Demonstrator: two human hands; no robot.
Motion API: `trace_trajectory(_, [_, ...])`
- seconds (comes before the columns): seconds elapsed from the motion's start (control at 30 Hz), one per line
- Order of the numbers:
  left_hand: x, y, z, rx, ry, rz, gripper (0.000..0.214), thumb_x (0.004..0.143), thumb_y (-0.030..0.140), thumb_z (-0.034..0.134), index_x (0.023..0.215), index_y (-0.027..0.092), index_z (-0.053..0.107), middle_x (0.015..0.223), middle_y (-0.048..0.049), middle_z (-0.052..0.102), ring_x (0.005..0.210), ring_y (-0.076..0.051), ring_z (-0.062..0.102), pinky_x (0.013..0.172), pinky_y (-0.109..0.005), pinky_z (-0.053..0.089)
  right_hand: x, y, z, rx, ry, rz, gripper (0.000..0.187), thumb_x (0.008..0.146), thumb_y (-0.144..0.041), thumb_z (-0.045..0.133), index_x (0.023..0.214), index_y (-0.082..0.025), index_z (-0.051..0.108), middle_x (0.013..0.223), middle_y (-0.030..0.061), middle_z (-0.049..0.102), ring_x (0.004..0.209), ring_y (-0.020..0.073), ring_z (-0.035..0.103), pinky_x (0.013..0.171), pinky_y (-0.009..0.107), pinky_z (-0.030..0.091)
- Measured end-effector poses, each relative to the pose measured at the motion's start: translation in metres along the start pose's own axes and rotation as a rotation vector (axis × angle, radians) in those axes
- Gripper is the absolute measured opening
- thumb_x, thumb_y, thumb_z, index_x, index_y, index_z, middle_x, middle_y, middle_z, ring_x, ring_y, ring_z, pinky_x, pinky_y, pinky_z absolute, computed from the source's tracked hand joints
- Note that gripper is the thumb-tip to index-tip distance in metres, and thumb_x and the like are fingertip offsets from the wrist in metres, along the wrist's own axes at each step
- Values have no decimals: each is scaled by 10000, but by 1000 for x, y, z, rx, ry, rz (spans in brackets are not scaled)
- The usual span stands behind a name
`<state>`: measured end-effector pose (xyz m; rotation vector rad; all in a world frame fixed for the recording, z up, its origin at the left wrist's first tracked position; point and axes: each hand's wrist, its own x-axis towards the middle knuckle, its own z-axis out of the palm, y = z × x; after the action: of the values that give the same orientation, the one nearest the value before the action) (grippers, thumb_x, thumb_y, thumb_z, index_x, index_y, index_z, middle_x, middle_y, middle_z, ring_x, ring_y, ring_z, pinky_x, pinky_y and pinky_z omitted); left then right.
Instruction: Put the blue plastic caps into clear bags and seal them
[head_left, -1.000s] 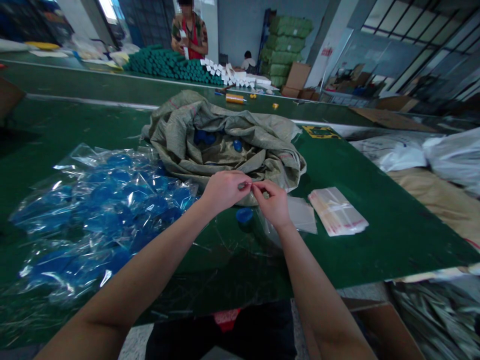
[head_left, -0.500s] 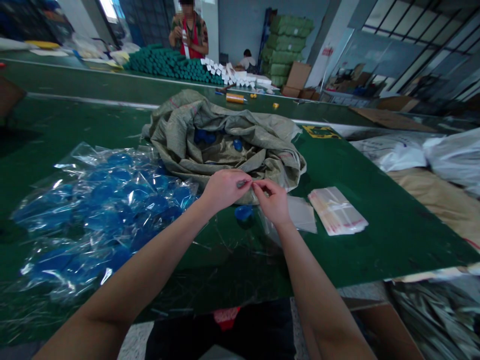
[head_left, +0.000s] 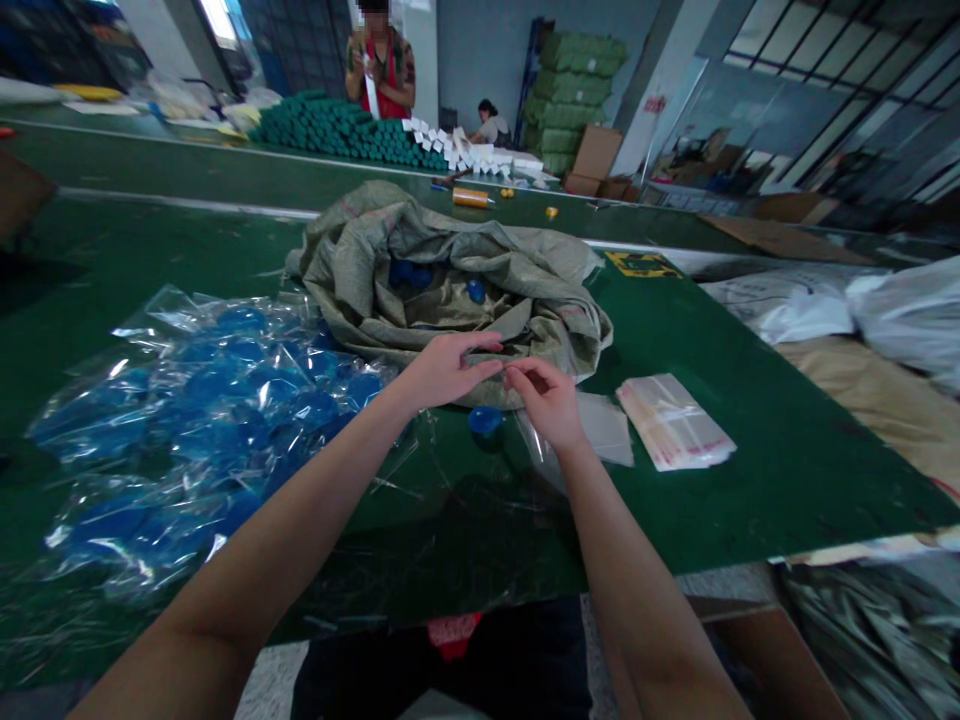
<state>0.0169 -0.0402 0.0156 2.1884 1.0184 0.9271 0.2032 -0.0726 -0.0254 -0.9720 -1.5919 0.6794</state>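
Seen from the wearer's own eyes, two bare hands meet at the middle of a green table (head_left: 780,460). The left hand (head_left: 444,370) has its thumb and fingers parted, the thumb tip close to the right fingertips. The right hand (head_left: 551,400) has thumb and forefinger pinched together; what lies between them is too small to make out. Clear film (head_left: 538,445) shows just below the right hand. A single blue piece (head_left: 484,420) sits below and between the two hands; whether it is inside film or bare is hard to tell.

To the left lies a broad, shiny heap of bagged blue pieces (head_left: 247,400). Beyond the hands, a crumpled grey-green sack (head_left: 360,240) gapes open, with loose blue pieces (head_left: 409,273) inside. To the right are flat clear sleeves (head_left: 606,428) and, just beside them, a thicker stack of clear bags (head_left: 679,425). On the far side, a person in a red apron (head_left: 390,75) stands behind a mound of green rods (head_left: 330,125).

The step in hand appears to be fingertip work on one bag's edge. The next move seems to call for a firm pinch by both hands on the thin film.
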Motion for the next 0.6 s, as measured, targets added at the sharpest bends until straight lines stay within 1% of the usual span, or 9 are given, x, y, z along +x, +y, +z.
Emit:
trace_trajectory(0.03, [1, -2, -2, -42, -54, -29, 432, 816, 356, 647, 1202, 162, 668, 1109, -88, 728, 681, -130, 637, 653, -266, 515, 0, 0, 0, 27, -8, 11, 176, 873, -370, 609, 858, -210, 680, 772, 9, 676, 717, 147, 622, 704, 293, 512])
trace_trajectory(0.07, [1, -5, -4, -76, -104, -46, 424, 793, 362, 670, 1167, 161, 687, 1058, -77, 742, 703, -139, 647, 677, -271, 521, 0, 0, 0, 45, -11, 24, 182, 874, -380, 608, 870, -212, 679, 768, 8, 675, 705, 145, 622, 698, 295, 515])
trace_trajectory(0.13, [3, -10, -7, -104, -156, -70, 302, 770, 357, 687, 993, 162, 747, 903, -50, 759, 751, -158, 665, 719, -275, 524, 1, 0, 0, 49, -9, 48, 186, 870, -387, 614, 904, -215, 677, 767, 6, 673, 681, 140, 620, 685, 294, 519])
trace_trajectory(0.2, [3, -15, -8, -82, -115, -102, 215, 766, 353, 682, 840, 167, 759, 806, -35, 751, 740, -160, 667, 717, -271, 519, 2, 2, 0, 23, 5, 60, 193, 863, -379, 625, 951, -215, 676, 766, 3, 672, 673, 138, 623, 680, 293, 520])
trace_trajectory(0.33, [3, -16, -9, -14, 12, -124, 207, 764, 355, 674, 799, 167, 756, 770, -30, 743, 697, -155, 658, 682, -264, 509, 3, 7, 0, -94, 56, 54, 207, 856, -350, 631, 1001, -207, 668, 790, 13, 674, 696, 149, 628, 686, 300, 524])
trace_trajectory(0.4, [3, -13, -9, 27, 41, -121, 195, 771, 336, 660, 800, 166, 751, 763, -28, 739, 698, -158, 657, 679, -267, 506, 2, 7, 1, -216, 93, -9, 212, 851, -323, 635, 1021, -202, 663, 851, 37, 680, 771, 170, 634, 743, 331, 531])
trace_trajectory(0.5, [2, -7, -8, 89, 112, -139, 155, 770, 285, 642, 788, 159, 729, 773, -33, 736, 724, -165, 660, 690, -273, 505, 0, 3, 3, -457, 241, -159, 205, 828, -301, 659, 1005, -200, 676, 1005, 98, 654, 978, 229, 604, 886, 411, 501])
trace_trajectory(0.57, [1, -4, -6, 63, 147, -168, 140, 781, 259, 620, 788, 152, 710, 775, -38, 737, 726, -165, 667, 686, -270, 512, -3, -1, 6, -536, 305, -200, 149, 844, -313, 641, 929, -200, 688, 971, 105, 642, 971, 237, 596, 894, 424, 495])
trace_trajectory(0.6, [1, -3, -3, 35, 160, -175, 143, 793, 254, 607, 800, 149, 704, 776, -41, 739, 720, -163, 671, 680, -266, 517, -4, -3, 8, -527, 290, -190, 148, 863, -325, 617, 899, -200, 688, 914, 95, 645, 909, 224, 607, 861, 410, 506])
